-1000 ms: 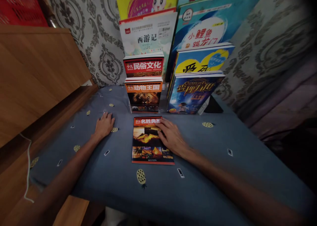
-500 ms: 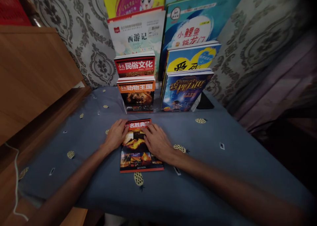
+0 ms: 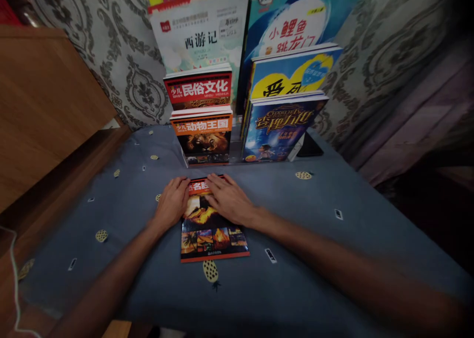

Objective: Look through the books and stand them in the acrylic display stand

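Observation:
A paperback book (image 3: 215, 239) with an orange-edged cover and photo panels lies face up on the patterned cloth. My left hand (image 3: 171, 202) rests along its upper left edge, fingers stretched out and touching it. Lying flat across the upper right of the cover, my right hand (image 3: 230, 200) hides part of the title; its fingers are extended. Neither hand grips the book. Just beyond stand an orange book with a lion (image 3: 207, 140) and a blue book (image 3: 277, 131), both in a clear stepped rack (image 3: 237, 156).
Behind them rise a red book (image 3: 200, 89), a yellow-and-blue book (image 3: 296, 76), a pale book (image 3: 202, 32) and a teal book (image 3: 296, 24). A dark flat object (image 3: 310, 146) lies right of the rack. A wooden cabinet (image 3: 48, 111) and white cable (image 3: 15, 279) are at left.
My right hand has shifted slightly up and left over the cover, hiding more of the title. The view has tipped down a little, and the book stays on the cloth.

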`<state>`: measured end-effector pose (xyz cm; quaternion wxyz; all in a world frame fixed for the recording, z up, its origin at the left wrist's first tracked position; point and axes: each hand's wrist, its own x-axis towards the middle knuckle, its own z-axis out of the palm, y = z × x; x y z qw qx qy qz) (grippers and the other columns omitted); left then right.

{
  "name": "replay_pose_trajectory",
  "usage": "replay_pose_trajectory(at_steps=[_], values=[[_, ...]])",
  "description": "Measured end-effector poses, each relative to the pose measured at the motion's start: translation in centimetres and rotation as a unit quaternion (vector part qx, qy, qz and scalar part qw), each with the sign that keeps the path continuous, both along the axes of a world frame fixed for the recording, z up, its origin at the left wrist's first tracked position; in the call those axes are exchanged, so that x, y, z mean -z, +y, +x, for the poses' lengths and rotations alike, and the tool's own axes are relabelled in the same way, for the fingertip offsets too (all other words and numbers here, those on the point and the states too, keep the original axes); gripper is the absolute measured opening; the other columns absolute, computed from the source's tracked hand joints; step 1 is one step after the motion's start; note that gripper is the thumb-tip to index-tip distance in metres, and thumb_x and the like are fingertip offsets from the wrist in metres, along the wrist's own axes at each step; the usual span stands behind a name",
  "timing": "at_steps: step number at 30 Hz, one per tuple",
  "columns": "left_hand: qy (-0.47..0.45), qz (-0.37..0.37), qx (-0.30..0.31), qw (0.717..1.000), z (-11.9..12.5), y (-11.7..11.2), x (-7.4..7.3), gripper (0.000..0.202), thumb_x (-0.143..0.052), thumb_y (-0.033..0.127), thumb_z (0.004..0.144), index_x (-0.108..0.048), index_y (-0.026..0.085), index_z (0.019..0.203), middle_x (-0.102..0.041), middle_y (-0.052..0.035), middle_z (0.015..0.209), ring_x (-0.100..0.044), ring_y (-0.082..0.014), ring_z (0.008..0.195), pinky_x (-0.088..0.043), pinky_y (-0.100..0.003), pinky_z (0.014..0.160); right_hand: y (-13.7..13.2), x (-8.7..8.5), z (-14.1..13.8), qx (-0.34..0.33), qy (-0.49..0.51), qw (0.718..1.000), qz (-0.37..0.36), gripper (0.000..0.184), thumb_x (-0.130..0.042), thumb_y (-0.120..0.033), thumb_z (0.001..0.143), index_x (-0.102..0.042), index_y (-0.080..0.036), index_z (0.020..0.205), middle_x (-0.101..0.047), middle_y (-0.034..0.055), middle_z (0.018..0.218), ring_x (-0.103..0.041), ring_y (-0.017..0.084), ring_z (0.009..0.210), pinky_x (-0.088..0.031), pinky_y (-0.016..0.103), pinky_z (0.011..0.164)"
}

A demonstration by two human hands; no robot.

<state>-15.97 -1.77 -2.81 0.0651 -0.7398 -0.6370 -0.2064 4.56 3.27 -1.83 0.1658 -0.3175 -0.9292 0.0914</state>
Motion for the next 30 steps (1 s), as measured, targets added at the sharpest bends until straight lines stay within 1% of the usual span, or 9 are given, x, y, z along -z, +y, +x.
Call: replay_pose_trajectory(at_steps=[3,6,9,11,16,19,21,25,30], values=[[0.001,-0.003,-0.007,1.0,-0.1,0.0,0.0,0.034,-0.041,0.023,0.099,-0.063,0.019,0.125,-0.062,-0.0112,0.122,-0.058,-0.0259,0.113,-0.049,-0.044,0.103,1.0,0.3,2.7,0.013,0.013,1.0,-0.008,0.045,-0.043,-0.025,0.1,-0.054,-0.011,0.141,-0.052,0.0182,0.15,-0.044,0.028,0.143,-0.032,0.056,0.118],[-0.004,0.0,-0.01,1.0,-0.1,0.0,0.0,0.035,-0.041,0.024,0.099,-0.063,0.02,0.126,-0.061,-0.0112,0.122,-0.057,-0.0258,0.112,-0.05,-0.044,0.101,1.6,0.7,4.1,-0.001,0.035,0.999,-0.027,0.046,-0.043,-0.028,0.1,-0.052,-0.016,0.144,-0.051,0.0152,0.151,-0.042,0.027,0.144,-0.033,0.057,0.118],[-0.001,0.011,-0.008,1.0,0.0,-0.2,-0.2,0.035,-0.041,0.024,0.1,-0.065,0.021,0.125,-0.061,-0.0109,0.118,-0.056,-0.0259,0.109,-0.05,-0.044,0.099,1.9,1.0,4.2,-0.005,0.045,0.998,-0.04,0.045,-0.043,-0.028,0.1,-0.053,-0.019,0.143,-0.051,0.0135,0.152,-0.043,0.026,0.144,-0.032,0.057,0.118],[0.011,0.014,-0.009,1.0,0.2,-0.2,-0.4,0.035,-0.041,0.023,0.099,-0.065,0.021,0.124,-0.061,-0.0109,0.115,-0.055,-0.0262,0.107,-0.05,-0.044,0.097,2.1,1.1,4.2,-0.001,0.049,0.998,-0.046,0.044,-0.043,-0.026,0.1,-0.054,-0.018,0.142,-0.051,0.0135,0.151,-0.044,0.025,0.143,-0.032,0.056,0.118],[0.056,-0.005,-0.003,0.998,0.5,-0.3,-1.1,0.036,-0.04,0.022,0.099,-0.067,0.016,0.122,-0.063,-0.0127,0.113,-0.055,-0.0277,0.104,-0.05,-0.044,0.094,2.1,1.0,4.2,-0.005,0.06,0.997,-0.051,0.043,-0.042,-0.025,0.101,-0.055,-0.018,0.141,-0.053,0.0124,0.15,-0.045,0.024,0.142,-0.033,0.054,0.117],[0.064,-0.013,0.01,0.998,0.5,-0.3,-1.5,0.036,-0.039,0.023,0.1,-0.068,0.017,0.12,-0.065,-0.012,0.111,-0.056,-0.0271,0.102,-0.049,-0.044,0.094,2.0,0.9,4.1,-0.004,0.058,0.997,-0.046,0.042,-0.042,-0.024,0.101,-0.055,-0.017,0.14,-0.054,0.0125,0.149,-0.045,0.025,0.142,-0.032,0.053,0.118],[0.056,-0.023,0.027,0.998,0.6,-0.4,-1.8,0.036,-0.039,0.024,0.1,-0.068,0.017,0.12,-0.065,-0.0114,0.111,-0.057,-0.0265,0.102,-0.049,-0.043,0.094,1.9,0.8,4.0,0.002,0.051,0.998,-0.045,0.042,-0.042,-0.024,0.101,-0.055,-0.016,0.14,-0.054,0.0128,0.15,-0.045,0.025,0.142,-0.032,0.053,0.118],[0.04,-0.041,0.082,0.995,1.1,-0.9,-2.3,0.035,-0.04,0.023,0.1,-0.068,0.015,0.119,-0.066,-0.0119,0.115,-0.058,-0.0261,0.103,-0.05,-0.043,0.094,1.8,0.8,3.8,0.01,0.038,0.998,-0.05,0.043,-0.042,-0.024,0.101,-0.055,-0.015,0.141,-0.052,0.0133,0.151,-0.045,0.026,0.142,-0.031,0.052,0.119],[-0.005,-0.037,0.187,0.982,2.8,-2.8,-2.7,0.031,-0.045,0.021,0.099,-0.067,0.017,0.121,-0.066,-0.0106,0.115,-0.06,-0.0245,0.107,-0.052,-0.044,0.096,2.0,1.2,3.8,0.003,0.046,0.998,-0.034,0.044,-0.039,-0.026,0.101,-0.055,-0.016,0.142,-0.05,0.0129,0.153,-0.044,0.028,0.142,-0.032,0.054,0.118]])
